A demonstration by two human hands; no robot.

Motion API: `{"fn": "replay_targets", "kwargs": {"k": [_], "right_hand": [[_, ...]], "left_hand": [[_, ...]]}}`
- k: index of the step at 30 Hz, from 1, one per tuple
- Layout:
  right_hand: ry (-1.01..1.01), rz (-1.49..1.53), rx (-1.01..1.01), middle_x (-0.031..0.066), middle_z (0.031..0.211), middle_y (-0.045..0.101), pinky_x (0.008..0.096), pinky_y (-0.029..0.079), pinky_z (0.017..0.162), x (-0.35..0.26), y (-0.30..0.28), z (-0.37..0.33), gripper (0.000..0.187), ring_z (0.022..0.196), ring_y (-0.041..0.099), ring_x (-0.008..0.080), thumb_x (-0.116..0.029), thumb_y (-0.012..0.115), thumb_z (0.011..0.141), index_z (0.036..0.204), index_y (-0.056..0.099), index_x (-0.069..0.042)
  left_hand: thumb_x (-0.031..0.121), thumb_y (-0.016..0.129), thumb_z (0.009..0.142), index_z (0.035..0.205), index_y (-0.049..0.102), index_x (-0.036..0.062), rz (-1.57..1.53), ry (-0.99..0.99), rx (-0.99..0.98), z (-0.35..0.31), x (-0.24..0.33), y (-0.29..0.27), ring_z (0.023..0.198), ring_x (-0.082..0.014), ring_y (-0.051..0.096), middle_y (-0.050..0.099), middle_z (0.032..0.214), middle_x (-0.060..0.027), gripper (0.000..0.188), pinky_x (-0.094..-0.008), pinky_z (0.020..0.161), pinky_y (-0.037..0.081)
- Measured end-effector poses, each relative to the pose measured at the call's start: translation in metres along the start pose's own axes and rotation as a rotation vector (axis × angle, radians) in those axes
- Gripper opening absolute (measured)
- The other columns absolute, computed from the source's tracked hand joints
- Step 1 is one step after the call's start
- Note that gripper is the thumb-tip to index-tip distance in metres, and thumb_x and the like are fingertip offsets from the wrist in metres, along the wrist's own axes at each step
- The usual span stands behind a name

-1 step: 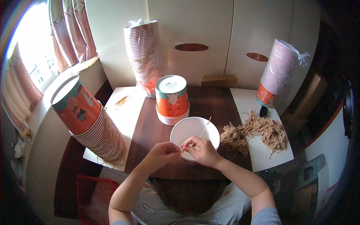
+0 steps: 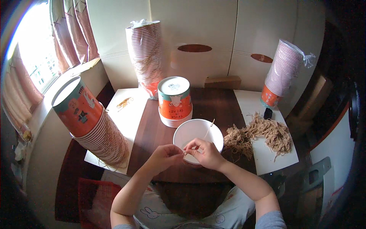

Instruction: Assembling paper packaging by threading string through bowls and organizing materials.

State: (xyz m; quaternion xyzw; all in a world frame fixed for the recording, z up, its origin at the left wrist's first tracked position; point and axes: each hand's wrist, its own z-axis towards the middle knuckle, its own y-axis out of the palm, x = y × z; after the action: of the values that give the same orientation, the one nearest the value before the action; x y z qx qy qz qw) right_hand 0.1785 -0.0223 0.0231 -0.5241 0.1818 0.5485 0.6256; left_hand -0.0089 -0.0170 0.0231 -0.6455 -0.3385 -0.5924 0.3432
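Observation:
A white-lined paper bucket (image 2: 187, 133) stands mouth up in front of me on the brown table. A beige cord (image 2: 208, 129) comes through its far wall, with one end sticking up above the rim. At the bucket's near rim, my left hand (image 2: 166, 157) and my right hand (image 2: 207, 155) meet fingertip to fingertip. Both are closed in a pinch on a short end of cord between them. The right hand's fingers cover part of the bucket's opening, and the exact shape of the cord end is too small to tell.
A loose pile of beige cords (image 2: 267, 133) lies right of the bucket. Upside-down orange-and-green buckets (image 2: 174, 107) stand behind it. A tall bucket stack (image 2: 82, 110) with cords leans at left; wrapped stacks stand at far left (image 2: 145, 53) and far right (image 2: 282, 68).

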Motion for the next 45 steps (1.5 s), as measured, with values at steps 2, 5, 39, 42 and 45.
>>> {"fn": "replay_targets", "kwargs": {"k": [2, 5, 39, 42, 45], "right_hand": [[0.056, 0.059, -0.030, 0.0065, 0.080, 0.060, 0.0283, 0.045, 0.069, 0.002, 0.000, 0.000, 0.010, 0.078, 0.058, 0.0150, -0.012, 0.058, 0.079, 0.081, 0.054, -0.003], [0.110, 0.170, -0.077, 0.0072, 0.081, 0.060, 0.0278, 0.045, 0.071, 0.011, 0.001, 0.000, 0.012, 0.079, 0.057, 0.0135, -0.012, 0.055, 0.082, 0.085, 0.050, -0.002], [0.056, 0.137, -0.120, 0.0089, 0.074, 0.057, 0.0295, 0.045, 0.064, 0.005, 0.002, 0.001, 0.011, 0.071, 0.057, 0.0159, -0.011, 0.052, 0.083, 0.085, 0.047, -0.001], [0.065, 0.145, -0.120, 0.0086, 0.073, 0.058, 0.0296, 0.045, 0.064, 0.009, 0.004, 0.001, 0.011, 0.070, 0.058, 0.0160, -0.011, 0.051, 0.083, 0.086, 0.047, -0.001], [0.094, 0.116, -0.152, 0.0072, 0.074, 0.057, 0.0278, 0.045, 0.065, 0.006, 0.001, 0.001, 0.009, 0.072, 0.056, 0.0136, -0.009, 0.051, 0.083, 0.086, 0.047, -0.002]], "left_hand": [[0.008, 0.055, 0.080, 0.090, 0.054, 0.0023, 0.085, -0.027, 0.025, 0.000, 0.003, 0.001, 0.071, -0.0069, 0.052, 0.057, 0.080, -0.0021, 0.011, -0.0198, 0.063, 0.043], [0.010, 0.054, 0.081, 0.084, 0.053, 0.0032, -0.005, 0.007, 0.060, 0.001, 0.002, 0.003, 0.067, -0.0048, 0.049, 0.054, 0.074, 0.0005, 0.007, -0.0183, 0.059, 0.041], [0.010, 0.056, 0.081, 0.085, 0.057, 0.0010, 0.171, 0.120, 0.197, 0.005, -0.010, 0.003, 0.059, -0.0039, 0.049, 0.055, 0.067, 0.0000, 0.010, -0.0181, 0.051, 0.040], [0.010, 0.058, 0.080, 0.083, 0.058, 0.0012, 0.235, 0.093, 0.244, 0.003, -0.003, 0.007, 0.060, -0.0041, 0.049, 0.055, 0.064, 0.0001, 0.009, -0.0182, 0.053, 0.040], [0.009, 0.059, 0.079, 0.082, 0.059, 0.0010, 0.271, 0.108, 0.298, 0.003, -0.003, 0.009, 0.061, -0.0039, 0.049, 0.055, 0.064, 0.0002, 0.009, -0.0182, 0.054, 0.040]]}}
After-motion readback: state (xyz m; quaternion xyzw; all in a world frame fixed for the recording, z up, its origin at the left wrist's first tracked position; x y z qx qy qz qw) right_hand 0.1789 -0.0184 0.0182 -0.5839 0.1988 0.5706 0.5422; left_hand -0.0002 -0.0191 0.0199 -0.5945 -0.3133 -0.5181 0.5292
